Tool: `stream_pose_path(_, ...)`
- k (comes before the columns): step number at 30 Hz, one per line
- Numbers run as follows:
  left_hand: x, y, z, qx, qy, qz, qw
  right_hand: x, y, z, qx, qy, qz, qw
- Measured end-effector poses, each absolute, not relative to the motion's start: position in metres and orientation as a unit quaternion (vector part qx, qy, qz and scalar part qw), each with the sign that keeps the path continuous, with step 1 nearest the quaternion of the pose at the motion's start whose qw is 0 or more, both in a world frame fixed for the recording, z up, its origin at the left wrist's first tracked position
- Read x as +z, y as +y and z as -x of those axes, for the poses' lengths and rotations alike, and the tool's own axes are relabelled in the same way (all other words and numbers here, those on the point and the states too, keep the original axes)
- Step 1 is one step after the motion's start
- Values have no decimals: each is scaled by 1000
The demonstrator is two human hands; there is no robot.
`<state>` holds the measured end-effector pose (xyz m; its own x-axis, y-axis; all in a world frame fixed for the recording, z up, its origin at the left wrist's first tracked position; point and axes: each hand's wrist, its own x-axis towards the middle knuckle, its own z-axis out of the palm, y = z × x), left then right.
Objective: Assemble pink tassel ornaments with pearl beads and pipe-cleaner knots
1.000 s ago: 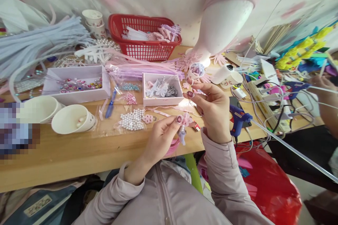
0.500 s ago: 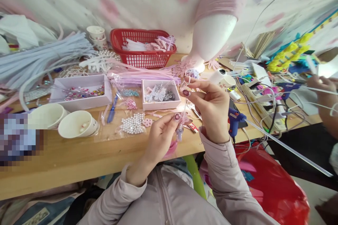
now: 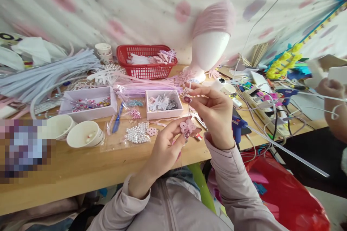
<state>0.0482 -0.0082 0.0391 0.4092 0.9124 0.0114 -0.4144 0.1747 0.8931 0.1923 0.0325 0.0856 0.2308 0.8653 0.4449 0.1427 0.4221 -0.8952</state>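
Note:
My left hand (image 3: 166, 146) pinches a pink flower-shaped piece (image 3: 187, 127) between thumb and fingers, over the table's front edge. From that flower a thin pale cord (image 3: 189, 111) runs up to my right hand (image 3: 214, 112). My right thumb and index finger are closed on the cord's upper end, where a small loop shows. Below my left hand a fine thread hangs down. Left of my hands, white pearl beads (image 3: 137, 133) and another pink flower piece (image 3: 151, 131) lie on clear plastic. Behind them is a white box (image 3: 164, 114) of flowers and silvery parts.
A red basket (image 3: 148, 71), a second box (image 3: 88, 110) of gems and paper cups (image 3: 85, 133) stand to the left. A white mannequin head (image 3: 210, 48) rises behind. Right are a blue glue gun (image 3: 238, 128), cables, a power strip and another person's hand (image 3: 330, 88).
My left hand has turned, so the pink flower now faces up at the fingertips. My right hand stays above with the cord. The view has tilted up slightly.

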Motion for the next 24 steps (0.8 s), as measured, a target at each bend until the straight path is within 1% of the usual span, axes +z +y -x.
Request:
stream_pose_path(5,39,-4,-44,456,253,-428,738,83,34,-194,294,-540,458,642)
stream_pose_path(12,37,-2,-40,441,290,-457,716,77,41,-196,326,-530,462,632)
stream_pose_path(15,32,1,-40,420,292,-420,749,68,49,-198,320,-544,487,604)
stream_pose_path(20,24,7,-42,407,299,-297,810,50,58,-208,326,-565,561,509)
stream_pose_path(22,24,8,-43,416,307,-276,811,46,52,-214,309,-560,591,492)
stream_pose_path(24,25,9,-42,429,312,-263,806,43,39,-220,277,-545,618,495)
